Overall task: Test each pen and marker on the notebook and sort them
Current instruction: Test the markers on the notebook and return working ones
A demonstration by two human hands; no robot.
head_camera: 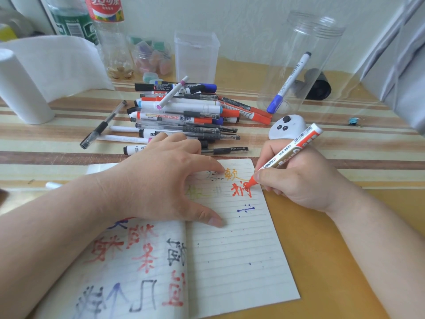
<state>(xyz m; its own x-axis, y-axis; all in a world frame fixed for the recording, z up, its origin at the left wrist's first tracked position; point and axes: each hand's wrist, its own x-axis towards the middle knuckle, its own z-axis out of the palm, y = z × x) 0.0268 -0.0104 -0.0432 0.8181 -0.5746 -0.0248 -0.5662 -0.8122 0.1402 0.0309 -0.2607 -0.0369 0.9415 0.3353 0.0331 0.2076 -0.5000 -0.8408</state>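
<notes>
Head view, right hand [299, 180] first: holding what?

— Grips a red whiteboard marker [291, 151], thumb and forefinger curled tight round the barrel low down, other fingers tucked underneath. Uncapped, with the red tip touching the page just past the fingertips, on red strokes [241, 191].

And the left hand [158, 180]?

— Lies flat on the notebook [241, 261], fingers straight and spread wide, gripping nothing. Presses the open pages down, forefinger tip beside some orange writing [231, 174], thumb tip lower on the right-hand page.

Between the two hands?

— Lined paper, and a short blue ink mark [245, 209] below the marker tip, off to the right of the left thumb. Beside the left wrist and forearm, a left-hand page crowded with large red, blue and black characters.

Remaining pens, where?

— Just beyond the left fingertips, heaped as a pile of pens and markers [184, 111] on the striped table [345, 157]. Nearest ones partly hidden behind the left knuckles; touching or not, cannot tell. One black pen [102, 125] apart from the heap, out beyond the left wrist.

Anything inside a container?

— Past the right knuckles, a tall clear jar [305, 54], upright, with one blue marker [288, 84] leaning inside, cap end down. Close behind the right fingers, a white controller [287, 127]. Farther back beyond the left fingertips, behind the heap, a clear square container [195, 56].
</notes>
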